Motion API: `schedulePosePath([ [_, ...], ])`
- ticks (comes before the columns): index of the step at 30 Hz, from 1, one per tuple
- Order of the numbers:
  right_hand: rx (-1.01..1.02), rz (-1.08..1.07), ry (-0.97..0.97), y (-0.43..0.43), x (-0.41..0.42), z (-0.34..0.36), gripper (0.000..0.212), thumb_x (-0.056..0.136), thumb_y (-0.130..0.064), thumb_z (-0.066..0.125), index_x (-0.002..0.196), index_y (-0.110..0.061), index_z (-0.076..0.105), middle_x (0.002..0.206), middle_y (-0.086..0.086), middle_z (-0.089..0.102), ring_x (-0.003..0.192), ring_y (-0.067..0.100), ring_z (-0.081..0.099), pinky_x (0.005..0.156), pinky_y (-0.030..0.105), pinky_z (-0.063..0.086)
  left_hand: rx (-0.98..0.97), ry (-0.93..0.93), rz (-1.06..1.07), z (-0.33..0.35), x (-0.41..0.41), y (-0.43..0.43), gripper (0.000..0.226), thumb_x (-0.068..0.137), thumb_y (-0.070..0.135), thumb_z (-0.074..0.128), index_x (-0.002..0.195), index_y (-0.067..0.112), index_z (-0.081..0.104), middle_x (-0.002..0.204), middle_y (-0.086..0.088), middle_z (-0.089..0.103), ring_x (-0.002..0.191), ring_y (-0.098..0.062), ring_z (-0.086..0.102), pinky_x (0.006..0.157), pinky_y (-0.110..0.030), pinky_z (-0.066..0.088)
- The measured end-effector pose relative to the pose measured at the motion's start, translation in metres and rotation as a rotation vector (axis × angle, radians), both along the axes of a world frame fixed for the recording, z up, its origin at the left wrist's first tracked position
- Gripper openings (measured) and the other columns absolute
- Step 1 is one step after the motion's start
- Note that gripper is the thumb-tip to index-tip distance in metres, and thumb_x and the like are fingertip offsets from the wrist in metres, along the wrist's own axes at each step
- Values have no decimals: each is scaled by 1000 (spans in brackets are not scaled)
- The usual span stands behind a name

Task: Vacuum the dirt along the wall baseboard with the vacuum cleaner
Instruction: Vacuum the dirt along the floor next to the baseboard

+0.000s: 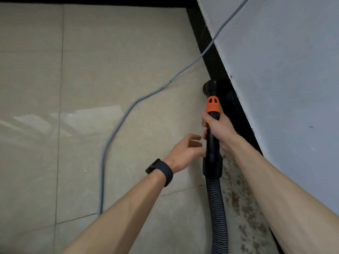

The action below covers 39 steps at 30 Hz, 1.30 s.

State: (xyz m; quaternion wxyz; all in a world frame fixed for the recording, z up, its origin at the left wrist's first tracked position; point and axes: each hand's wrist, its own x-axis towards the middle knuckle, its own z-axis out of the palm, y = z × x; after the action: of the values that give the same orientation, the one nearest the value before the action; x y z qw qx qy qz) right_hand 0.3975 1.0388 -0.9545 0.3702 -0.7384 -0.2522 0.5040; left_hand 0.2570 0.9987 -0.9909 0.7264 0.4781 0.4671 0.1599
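2 bare forearms reach forward from the bottom edge. Between them a ribbed black vacuum hose (217, 208) runs up over the beige tiled floor (110, 61). Brown speckled dirt (236, 200) spreads on the tiles to its right, along the black baseboard (217, 70). The left hand (185, 151), a dark wristband (162, 170) on its wrist, hangs just beside the hose's rigid black plastic tube (212, 145), fingers loosely curled and holding nothing; blur hides whether they touch the tube. The right hand (219, 131) grips that tube below its orange collar (212, 104). Beyond, the round black nozzle (210, 88) sits on the floor against the baseboard. A grey cable (113, 129) curves across the tiles and up the white wall (284, 61).
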Motion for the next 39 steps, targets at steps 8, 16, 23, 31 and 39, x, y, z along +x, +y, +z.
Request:
schedulePosePath([
  [8,31,-8,201,-5,7,6,18,102,-16,64,115,-4,60,90,10,64,76,18,65,83,39,55,57,136,-51,7,33,-22,52,71,34,76,112,26,46,98,1,63,86,-16,65,74,-35,58],
  [16,45,-85,401,-3,-34,-3,24,99,-15,67,116,-5,53,97,11,63,68,21,76,63,41,62,164,378,72,23,-14,-30,44,59,33,76,92,30,48,87,3,64,70,-12,63,48,-19,45],
  [23,24,-81,505,-9,-103,8,10,96,-10,59,92,-7,50,67,6,52,46,16,54,51,31,52,209,548,115,53,-67,-43,41,66,20,78,95,29,49,83,1,64,66,-13,63,45,-19,43],
  [31,118,-321,802,0,-149,67,21,95,-1,54,77,-9,46,52,7,48,47,23,49,50,30,48,694,1015,-208,125,-140,7,47,63,22,78,96,28,45,71,5,56,63,-20,55,48,-25,36],
  [39,48,-431,627,-15,-125,58,21,89,-17,64,72,-12,52,47,2,54,41,22,53,58,32,50,809,1011,-247,109,-107,-18,41,69,19,65,90,31,32,78,0,50,65,-25,52,52,-34,43],
])
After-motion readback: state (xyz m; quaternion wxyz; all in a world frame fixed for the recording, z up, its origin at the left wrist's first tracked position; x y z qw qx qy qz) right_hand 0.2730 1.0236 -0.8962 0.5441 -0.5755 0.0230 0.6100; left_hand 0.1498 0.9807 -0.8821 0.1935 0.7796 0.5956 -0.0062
